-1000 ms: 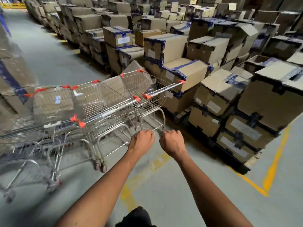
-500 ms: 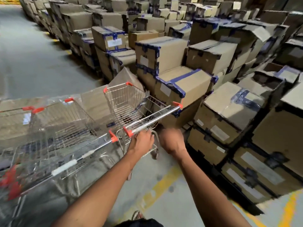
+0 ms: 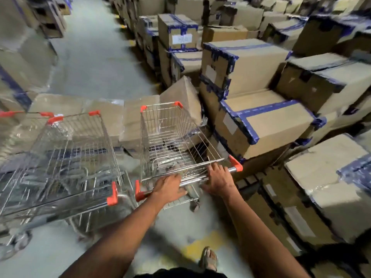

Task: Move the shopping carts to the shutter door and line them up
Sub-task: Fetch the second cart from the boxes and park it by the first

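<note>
A wire shopping cart [image 3: 170, 137] with orange corner caps stands right in front of me, its empty basket pointing away. My left hand [image 3: 169, 187] and my right hand [image 3: 217, 179] both grip its chrome handle bar [image 3: 230, 170]. A second shopping cart [image 3: 66, 161] of the same kind stands close beside it on the left, blurred, with more orange caps of another cart [image 3: 8, 113] at the far left edge. No shutter door is in view.
Stacked cardboard boxes [image 3: 261, 125] with blue tape crowd the right side, close to the cart's right flank. Flat plastic-wrapped boxes [image 3: 112, 115] lie on the floor just ahead of both carts. A grey aisle [image 3: 94, 57] runs away at upper left. My sandalled foot [image 3: 208, 258] stands near a yellow floor line.
The rightmost cart has come apart from the nested row and swung round so its handle faces me. Both hands moved from its lower frame up onto the handle bar.
</note>
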### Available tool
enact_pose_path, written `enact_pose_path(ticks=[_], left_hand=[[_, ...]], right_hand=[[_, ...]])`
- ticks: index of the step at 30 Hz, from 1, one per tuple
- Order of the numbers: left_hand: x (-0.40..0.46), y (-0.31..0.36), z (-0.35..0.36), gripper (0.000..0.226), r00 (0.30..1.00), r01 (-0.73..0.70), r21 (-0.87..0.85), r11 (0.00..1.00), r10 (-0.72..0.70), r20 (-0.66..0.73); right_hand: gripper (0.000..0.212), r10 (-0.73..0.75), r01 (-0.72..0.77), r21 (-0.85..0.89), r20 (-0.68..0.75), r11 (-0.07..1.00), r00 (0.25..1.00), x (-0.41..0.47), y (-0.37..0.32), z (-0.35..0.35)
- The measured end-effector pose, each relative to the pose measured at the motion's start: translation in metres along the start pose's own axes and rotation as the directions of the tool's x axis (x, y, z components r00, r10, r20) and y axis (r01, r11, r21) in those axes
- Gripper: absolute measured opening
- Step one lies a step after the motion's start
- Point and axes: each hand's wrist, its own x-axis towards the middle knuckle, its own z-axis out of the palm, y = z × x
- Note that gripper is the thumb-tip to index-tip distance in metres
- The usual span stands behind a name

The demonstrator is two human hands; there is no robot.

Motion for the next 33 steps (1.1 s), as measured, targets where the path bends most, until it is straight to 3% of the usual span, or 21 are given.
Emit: enact_pose_path(ticks=[2,4,6,9,13,17,24,33], left_hand=[[0.011,0.006,0.006,0.064,0.994,0.066,-0.024,0.998,-0.064,0.085],[0.017,0.008,0.009,0.072,0.986,0.142,-0.068,0.988,-0.135,0.095],[0.025,0.006,0.015,0.081,0.977,0.204,-0.077,0.976,-0.198,0.076],[0.032,0.007,0.025,0.076,0.966,0.248,-0.104,0.963,-0.237,0.106],[0.027,0.025,0.013,0.048,0.941,0.317,-0.049,0.947,-0.307,0.144],[0.021,0.037,0.013,0.04,0.931,0.324,0.016,0.946,-0.322,0.17],[-0.022,0.08,0.026,0.039,0.939,0.296,0.113,0.948,-0.311,0.148],[-0.101,0.174,0.053,0.035,0.948,0.249,0.16,0.955,-0.274,0.161]], right_hand=[[0.077,-0.089,0.092,-0.038,0.078,0.995,0.993,0.018,0.017,0.008],[0.057,-0.176,0.177,0.001,0.118,0.984,0.977,0.035,0.029,0.011],[0.054,-0.246,0.246,0.016,0.156,0.969,0.957,0.049,0.036,0.011],[0.062,-0.308,0.315,-0.01,0.17,0.949,0.936,0.061,0.044,0.012],[0.088,-0.372,0.375,0.036,0.245,0.926,0.895,0.062,0.046,0.005],[0.109,-0.399,0.404,0.016,0.196,0.915,0.896,0.048,0.056,0.009],[0.104,-0.449,0.454,-0.019,0.122,0.891,0.885,-0.02,0.076,0.02],[0.107,-0.406,0.406,0.012,0.093,0.914,0.909,-0.133,0.118,0.037]])
